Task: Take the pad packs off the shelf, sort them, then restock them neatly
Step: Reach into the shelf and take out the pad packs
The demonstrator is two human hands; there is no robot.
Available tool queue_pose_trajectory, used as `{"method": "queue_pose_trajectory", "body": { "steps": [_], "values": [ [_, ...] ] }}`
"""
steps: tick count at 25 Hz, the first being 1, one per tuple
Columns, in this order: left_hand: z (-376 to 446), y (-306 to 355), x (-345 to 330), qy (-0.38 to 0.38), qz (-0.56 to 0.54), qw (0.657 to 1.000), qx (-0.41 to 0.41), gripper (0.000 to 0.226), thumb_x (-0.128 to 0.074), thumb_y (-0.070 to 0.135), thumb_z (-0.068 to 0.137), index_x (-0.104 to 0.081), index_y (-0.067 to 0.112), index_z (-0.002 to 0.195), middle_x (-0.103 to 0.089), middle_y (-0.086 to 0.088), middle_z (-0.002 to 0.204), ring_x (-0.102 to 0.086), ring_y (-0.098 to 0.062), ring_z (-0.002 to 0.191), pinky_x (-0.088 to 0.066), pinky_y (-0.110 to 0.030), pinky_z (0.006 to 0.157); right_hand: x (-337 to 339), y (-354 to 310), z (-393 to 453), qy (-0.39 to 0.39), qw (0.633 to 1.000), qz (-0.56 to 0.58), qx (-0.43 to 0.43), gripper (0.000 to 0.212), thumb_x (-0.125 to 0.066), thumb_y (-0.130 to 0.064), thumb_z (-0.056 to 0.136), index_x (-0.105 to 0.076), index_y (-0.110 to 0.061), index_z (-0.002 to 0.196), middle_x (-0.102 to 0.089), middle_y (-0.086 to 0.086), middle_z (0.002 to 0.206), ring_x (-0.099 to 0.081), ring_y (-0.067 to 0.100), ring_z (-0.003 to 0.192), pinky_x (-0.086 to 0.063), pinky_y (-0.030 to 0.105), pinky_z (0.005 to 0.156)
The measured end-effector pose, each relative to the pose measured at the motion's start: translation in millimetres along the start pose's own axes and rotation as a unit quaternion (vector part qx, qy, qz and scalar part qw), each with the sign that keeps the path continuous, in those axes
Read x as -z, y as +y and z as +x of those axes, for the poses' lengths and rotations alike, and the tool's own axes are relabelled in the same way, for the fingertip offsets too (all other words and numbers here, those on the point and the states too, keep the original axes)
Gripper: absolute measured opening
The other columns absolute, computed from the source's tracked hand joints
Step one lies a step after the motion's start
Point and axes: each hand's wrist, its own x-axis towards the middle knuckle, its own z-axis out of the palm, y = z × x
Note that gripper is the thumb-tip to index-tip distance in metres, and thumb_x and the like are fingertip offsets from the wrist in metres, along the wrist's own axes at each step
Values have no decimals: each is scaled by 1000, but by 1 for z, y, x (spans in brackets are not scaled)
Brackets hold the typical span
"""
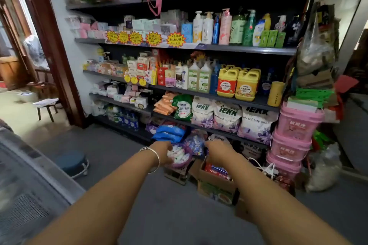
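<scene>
Both my arms reach toward the low part of the dark shelf unit [211, 131]. My left hand [162, 152], with a silver bangle on the wrist, grips the left edge of a purple-and-white pad pack [180, 156]. My right hand [218, 151] is just right of it, its fingertips at a blue-and-purple patterned pack [195, 144]; its grip is hidden. More pad packs lie on the left shelf section, pink and white ones [121, 95] at mid height and pastel ones [87, 28] higher up.
Blue bags [169, 132] and soap powder bags [227, 117] fill the shelves above my hands. An open cardboard box [215, 183] stands on the floor below my right hand. Pink tubs [292, 139] are stacked at right. A round blue stool [72, 162] is at left.
</scene>
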Motion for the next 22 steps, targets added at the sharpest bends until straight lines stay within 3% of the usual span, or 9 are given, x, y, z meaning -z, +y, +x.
{"method": "queue_pose_trajectory", "body": {
  "steps": [5, 8, 12, 14, 17, 22],
  "values": [
    [67, -31, -9, -41, 25, 999, 14, 57, -66, 25, 85, -42, 13, 135, -48, -9, 137, -50, -25, 122, -42, -30, 99, -22, -18, 75, -28, 999, -24, 20, 39, -42, 1, 91, -47, -8, 129, -50, 16, 128, -49, 34, 116, -42, 44, 90],
    [116, -59, -5, -63, 43, 997, 25, 63, -70, 23, 81, -41, 13, 136, -47, -9, 138, -48, -26, 124, -41, -31, 102, -36, -30, 136, -56, 998, -19, 35, 42, -42, -3, 91, -46, -11, 133, -52, 15, 130, -50, 32, 116, -44, 42, 91],
    [180, -91, 3, -66, 37, 997, 32, 62, -68, 24, 82, -40, 13, 136, -46, -10, 138, -47, -26, 124, -40, -33, 103, -39, -47, 208, -91, 995, 6, 39, 45, -45, -16, 95, -41, -12, 140, -44, 15, 140, -43, 34, 127, -38, 45, 103],
    [216, -105, 8, -72, 31, 996, 43, 61, -67, 22, 84, -39, 13, 137, -45, -10, 138, -47, -26, 125, -40, -32, 103, -37, -52, 253, -100, 994, 5, 47, 48, -47, -20, 95, -39, -13, 142, -43, 15, 142, -42, 33, 129, -36, 43, 104],
    [280, -128, 17, -70, 22, 995, 70, 63, -67, 22, 84, -38, 15, 138, -44, -11, 139, -46, -26, 125, -40, -32, 102, -36, -54, 332, -105, 992, -17, 71, 50, -49, -8, 89, -41, -11, 138, -48, 15, 135, -46, 33, 123, -42, 43, 95],
    [365, -169, 42, -48, 8, 991, 122, 61, -65, 22, 86, -37, 13, 140, -42, -11, 140, -44, -25, 128, -36, -27, 101, -25, -75, 453, -92, 983, -67, 145, 37, -45, -3, 90, -46, -8, 127, -50, 15, 129, -49, 33, 119, -43, 43, 92]
  ]
}}
